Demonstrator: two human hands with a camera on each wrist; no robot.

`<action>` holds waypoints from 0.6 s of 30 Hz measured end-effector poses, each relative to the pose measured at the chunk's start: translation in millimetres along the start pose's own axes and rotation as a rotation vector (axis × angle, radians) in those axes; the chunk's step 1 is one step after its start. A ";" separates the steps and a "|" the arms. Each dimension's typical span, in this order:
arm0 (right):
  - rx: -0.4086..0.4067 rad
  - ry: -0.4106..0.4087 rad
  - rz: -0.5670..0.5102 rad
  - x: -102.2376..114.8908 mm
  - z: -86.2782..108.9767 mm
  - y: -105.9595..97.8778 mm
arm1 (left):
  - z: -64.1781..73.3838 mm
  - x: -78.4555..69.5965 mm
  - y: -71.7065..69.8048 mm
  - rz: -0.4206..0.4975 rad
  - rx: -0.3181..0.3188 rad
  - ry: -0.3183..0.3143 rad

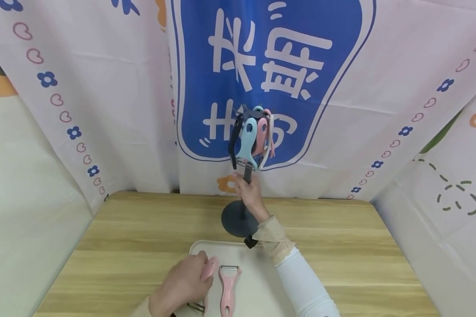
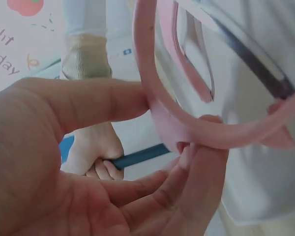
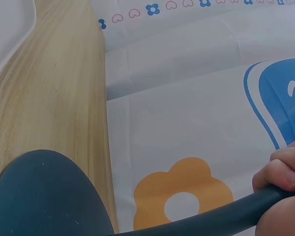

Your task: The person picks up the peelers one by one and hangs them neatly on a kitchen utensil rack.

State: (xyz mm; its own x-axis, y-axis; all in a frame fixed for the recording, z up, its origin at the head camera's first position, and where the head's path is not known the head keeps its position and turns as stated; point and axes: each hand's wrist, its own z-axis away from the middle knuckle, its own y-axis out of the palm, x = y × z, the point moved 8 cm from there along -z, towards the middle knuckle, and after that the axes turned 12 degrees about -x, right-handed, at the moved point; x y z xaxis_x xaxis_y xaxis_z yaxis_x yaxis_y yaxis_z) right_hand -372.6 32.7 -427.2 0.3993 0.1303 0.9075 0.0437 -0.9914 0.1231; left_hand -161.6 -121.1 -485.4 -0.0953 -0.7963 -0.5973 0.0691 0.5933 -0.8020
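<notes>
My left hand (image 1: 184,279) pinches the handle of a pink peeler (image 2: 201,130) between thumb and fingers, over the white tray (image 1: 262,281). The left wrist view shows its metal blade (image 2: 250,56). Beside it, a second pink peeler (image 1: 228,288) lies on the tray with its blade end away from me. My right hand (image 1: 251,193) grips the dark pole (image 3: 221,216) of a stand with a round base (image 1: 238,219). From the stand's top hang several peelers, among them a light blue one (image 1: 247,140), a pink one (image 1: 261,136) and a black one (image 1: 234,141).
The wooden table (image 1: 143,229) ends at a printed cloth (image 1: 135,110) behind the stand. A small black object (image 1: 250,241) sits at the tray's far edge, near the stand's base. Cloth walls close in both sides.
</notes>
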 end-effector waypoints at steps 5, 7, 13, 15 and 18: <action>0.001 0.006 -0.019 0.3 -0.3 -0.8 | -6.0 1.3 -8.3 0.067 -0.020 -0.028; 0.005 0.003 -0.023 1.1 -0.6 -0.6 | -7.7 1.2 -10.8 0.090 -0.028 -0.039; 0.002 -0.013 -0.009 4.8 -2.3 -0.8 | -17.0 -2.0 -17.1 0.125 -0.045 -0.011; 0.005 -0.025 -0.007 5.7 -2.2 -0.5 | -19.2 -4.1 -20.6 0.141 -0.053 -0.003; 0.009 -0.039 -0.006 5.0 -1.7 -0.4 | -21.5 -8.8 -28.7 0.165 -0.089 0.011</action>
State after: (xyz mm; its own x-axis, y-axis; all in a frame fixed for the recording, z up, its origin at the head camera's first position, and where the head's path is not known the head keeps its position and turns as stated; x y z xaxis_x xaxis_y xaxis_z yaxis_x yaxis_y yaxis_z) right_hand -372.2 33.8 -422.0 0.4340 0.1356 0.8906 0.0539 -0.9907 0.1246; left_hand -184.1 -128.6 -457.1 -0.1011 -0.6865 -0.7201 -0.0035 0.7240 -0.6898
